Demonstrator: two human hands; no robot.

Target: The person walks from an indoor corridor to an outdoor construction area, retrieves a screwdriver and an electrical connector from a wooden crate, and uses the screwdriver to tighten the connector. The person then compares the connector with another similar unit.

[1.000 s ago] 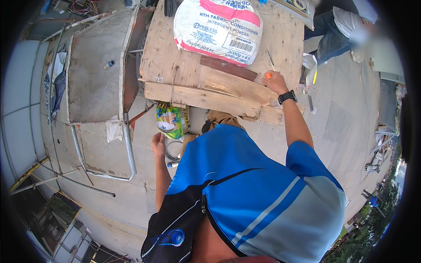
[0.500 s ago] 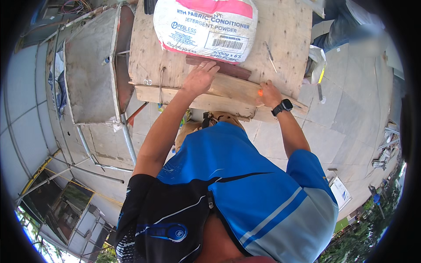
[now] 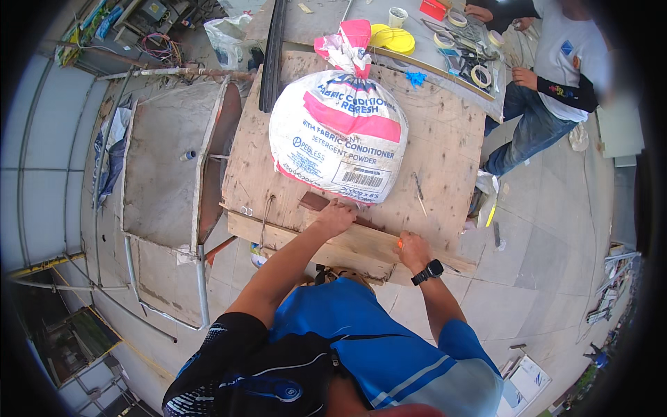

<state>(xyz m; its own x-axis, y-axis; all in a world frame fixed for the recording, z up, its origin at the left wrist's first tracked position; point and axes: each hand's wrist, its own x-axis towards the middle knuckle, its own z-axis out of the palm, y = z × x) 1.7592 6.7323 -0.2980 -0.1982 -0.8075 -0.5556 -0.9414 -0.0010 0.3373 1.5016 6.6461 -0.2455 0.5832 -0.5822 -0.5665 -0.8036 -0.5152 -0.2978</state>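
Observation:
My left hand (image 3: pixel 335 218) rests on the reddish-brown board (image 3: pixel 311 201) at the lower edge of a large white and pink sack (image 3: pixel 347 132), fingers stretched over the wood. My right hand (image 3: pixel 414 249) has its fingers closed around a small orange object (image 3: pixel 399 244), mostly hidden, over the front edge of a pale timber plank (image 3: pixel 368 244). Both the sack and the boards lie on a worn plywood top (image 3: pixel 445 201). A thin pointed tool (image 3: pixel 420 194) lies right of the sack, and a bent metal rod (image 3: pixel 266 219) crosses the plank at the left.
A co-worker (image 3: pixel 556 90) stands at the upper right by a bench (image 3: pixel 438 52) holding tape rolls, tools, yellow lids (image 3: pixel 390 39) and blue gloves (image 3: pixel 415 78). A grey-stained metal trough on pipes (image 3: pixel 160 167) stands left. Black bars (image 3: pixel 271 62) lie behind the sack.
My left hand came up from low at my side onto the reddish-brown board. My right hand moved down toward the plank's front edge. The view has shifted, showing more of the bench and co-worker.

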